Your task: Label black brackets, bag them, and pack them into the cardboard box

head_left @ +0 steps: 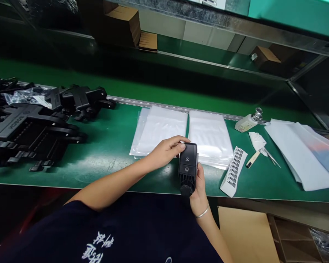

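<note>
A black plastic device [188,159] with two round marks on its face and a ribbed, knobbed lower end is held upright near the table's front edge. My left hand [172,148] comes in from the left, thumb and fingers closed on its upper left corner. Around its lower right side, my right hand [199,186] grips it from behind, with some fingers hidden. Just beyond the device lie two stacks of clear plastic bags, a left stack [164,126] and a right stack [210,133]. A strip of printed labels [235,168] lies to the right of my right hand.
Black bracket-like assemblies [30,128] are piled at the left. On the right are a pump bottle [246,122], white cloth [257,140], tweezers [272,157], a small cream-handled tool [252,159] and translucent sheets [304,153]. A metal shelf edge [235,23] spans overhead; cardboard boxes [126,22] sit behind.
</note>
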The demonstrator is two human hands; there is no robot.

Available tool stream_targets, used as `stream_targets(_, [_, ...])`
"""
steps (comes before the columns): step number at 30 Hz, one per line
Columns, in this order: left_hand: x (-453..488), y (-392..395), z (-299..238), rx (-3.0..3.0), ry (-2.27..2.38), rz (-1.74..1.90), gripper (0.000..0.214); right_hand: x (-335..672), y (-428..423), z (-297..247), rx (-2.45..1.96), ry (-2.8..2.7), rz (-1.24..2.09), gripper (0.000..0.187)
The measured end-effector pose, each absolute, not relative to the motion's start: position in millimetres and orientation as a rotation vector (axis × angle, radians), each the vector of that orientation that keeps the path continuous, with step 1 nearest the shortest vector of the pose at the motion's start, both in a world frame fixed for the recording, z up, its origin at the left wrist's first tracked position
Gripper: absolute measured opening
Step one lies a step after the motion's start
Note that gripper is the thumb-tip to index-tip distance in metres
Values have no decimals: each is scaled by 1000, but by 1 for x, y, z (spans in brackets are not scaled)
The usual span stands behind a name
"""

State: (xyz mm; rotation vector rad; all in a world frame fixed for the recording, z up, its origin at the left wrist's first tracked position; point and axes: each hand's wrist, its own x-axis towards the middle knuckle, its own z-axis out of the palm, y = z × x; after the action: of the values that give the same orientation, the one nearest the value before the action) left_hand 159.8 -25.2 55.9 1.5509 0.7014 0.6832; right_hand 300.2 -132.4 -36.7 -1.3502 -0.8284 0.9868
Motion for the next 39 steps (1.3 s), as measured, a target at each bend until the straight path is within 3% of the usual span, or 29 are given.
stream_targets(4, [131, -32, 54, 1750, 557, 549, 87, 316, -138, -30, -1074, -501, 1166, 41])
stream_targets(9, [104, -37, 43, 1709, 517, 575, 70, 326, -141, -19, -988, -502, 1314, 55])
stream_targets(14, [106, -44, 22, 1030, 551, 674, 80, 319, -132, -4, -1038, -655, 1271, 69])
stream_targets(19, [106, -53, -3, 523, 628, 621, 57, 312, -123, 7, -1197, -731, 1175, 45])
stream_targets(23, [101, -49, -11, 447, 602, 594, 46, 307, -122, 13, -1223, -824, 1094, 39])
stream_targets(27, [104, -36, -14, 402, 626, 503, 52, 288, -126, 25, -1315, -1158, 895, 36])
stream_targets(33, [120, -25, -19, 370, 704, 500, 51, 277, -133, 38, -1346, -1614, 766, 54])
stream_targets(36, [124, -22, -14, 420, 745, 495, 54, 332, -135, 27, -1469, -1446, 748, 56])
stream_targets(39, [121, -13, -10, 697, 908, 570, 62, 420, -148, 12, -1897, -1003, 331, 46])
